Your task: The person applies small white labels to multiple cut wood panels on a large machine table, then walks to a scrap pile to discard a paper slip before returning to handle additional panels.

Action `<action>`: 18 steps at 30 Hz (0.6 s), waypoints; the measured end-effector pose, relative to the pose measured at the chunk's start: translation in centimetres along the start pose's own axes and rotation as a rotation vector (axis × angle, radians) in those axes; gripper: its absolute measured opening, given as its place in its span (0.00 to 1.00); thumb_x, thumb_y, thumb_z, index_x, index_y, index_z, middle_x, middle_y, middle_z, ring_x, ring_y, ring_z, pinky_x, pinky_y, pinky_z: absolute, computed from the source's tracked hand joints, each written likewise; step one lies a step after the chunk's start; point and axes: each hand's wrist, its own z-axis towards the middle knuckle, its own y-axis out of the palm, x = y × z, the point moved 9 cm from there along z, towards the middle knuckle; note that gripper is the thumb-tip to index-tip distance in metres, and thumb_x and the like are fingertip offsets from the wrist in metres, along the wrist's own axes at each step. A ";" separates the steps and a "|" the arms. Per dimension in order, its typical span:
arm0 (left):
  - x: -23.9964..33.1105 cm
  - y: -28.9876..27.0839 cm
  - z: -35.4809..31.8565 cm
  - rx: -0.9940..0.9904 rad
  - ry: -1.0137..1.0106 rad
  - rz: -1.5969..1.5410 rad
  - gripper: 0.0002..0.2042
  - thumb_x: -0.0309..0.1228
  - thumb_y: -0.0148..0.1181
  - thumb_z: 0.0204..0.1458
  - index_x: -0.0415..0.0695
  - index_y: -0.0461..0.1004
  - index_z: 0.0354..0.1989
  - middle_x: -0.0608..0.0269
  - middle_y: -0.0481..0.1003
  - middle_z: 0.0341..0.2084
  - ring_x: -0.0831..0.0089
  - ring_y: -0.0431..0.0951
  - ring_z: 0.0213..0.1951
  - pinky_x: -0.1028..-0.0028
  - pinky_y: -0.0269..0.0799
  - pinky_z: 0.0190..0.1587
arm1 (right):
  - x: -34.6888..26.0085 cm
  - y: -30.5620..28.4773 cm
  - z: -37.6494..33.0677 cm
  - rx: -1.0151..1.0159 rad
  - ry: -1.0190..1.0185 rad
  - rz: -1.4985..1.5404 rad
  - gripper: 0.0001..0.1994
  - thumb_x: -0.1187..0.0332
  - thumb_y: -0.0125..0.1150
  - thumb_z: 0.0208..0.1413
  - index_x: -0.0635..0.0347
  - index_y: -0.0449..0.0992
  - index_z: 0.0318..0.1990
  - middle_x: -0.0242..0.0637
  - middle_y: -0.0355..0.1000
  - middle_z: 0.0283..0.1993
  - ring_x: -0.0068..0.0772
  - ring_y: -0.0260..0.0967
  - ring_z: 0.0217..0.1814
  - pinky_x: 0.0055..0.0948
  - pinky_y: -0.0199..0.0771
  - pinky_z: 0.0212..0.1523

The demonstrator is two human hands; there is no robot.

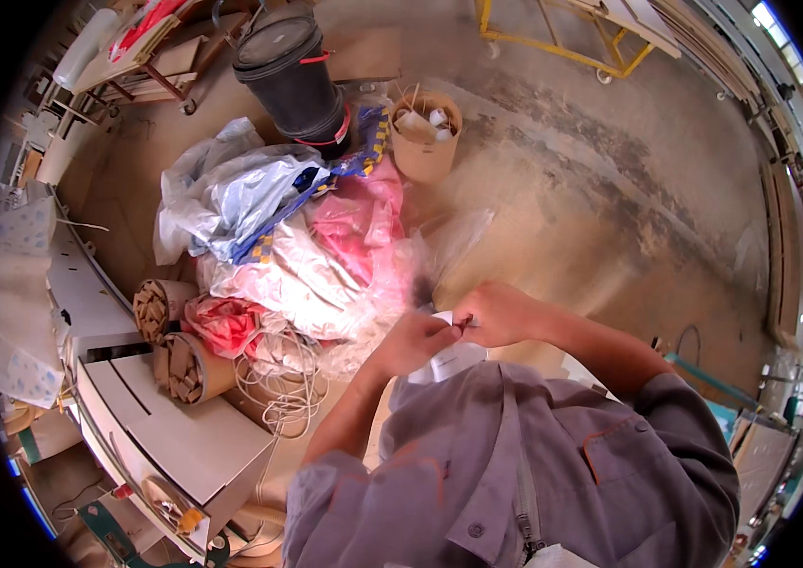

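In front of my chest, both hands meet with fingers bent. My left hand (413, 343) is closed on a white sheet-like piece (451, 362), which shows above and below its fingers; whether it is paper or plastic I cannot tell. My right hand (501, 314) is pinched, its fingertips touching those of the left. Something small and dark shows between the fingertips, too small to name. Just beyond the hands lies a heap of crumpled plastic sheeting, with pink film (359, 222) and whitish film (278, 275). A dark blurred patch sits at the heap's near edge.
Beyond the heap stand a lidded black bucket (286, 95) and a brown tub (425, 151) holding scraps. At left, two round containers (207, 367) of wood pieces rest by a white machine table (160, 431) and coiled cord (283, 388). A yellow wheeled frame (562, 57) stands far off.
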 end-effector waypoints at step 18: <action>-7.7 -25.4 6.9 0.950 -0.283 -0.546 0.11 0.33 0.55 0.52 0.37 0.76 0.25 0.67 0.70 0.18 0.80 0.66 0.20 0.76 0.61 0.23 | 23.0 -38.0 20.1 0.869 0.045 0.199 0.04 0.72 0.62 0.50 0.60 0.81 0.33 0.39 0.77 0.28 0.27 0.74 0.29 0.26 0.72 0.32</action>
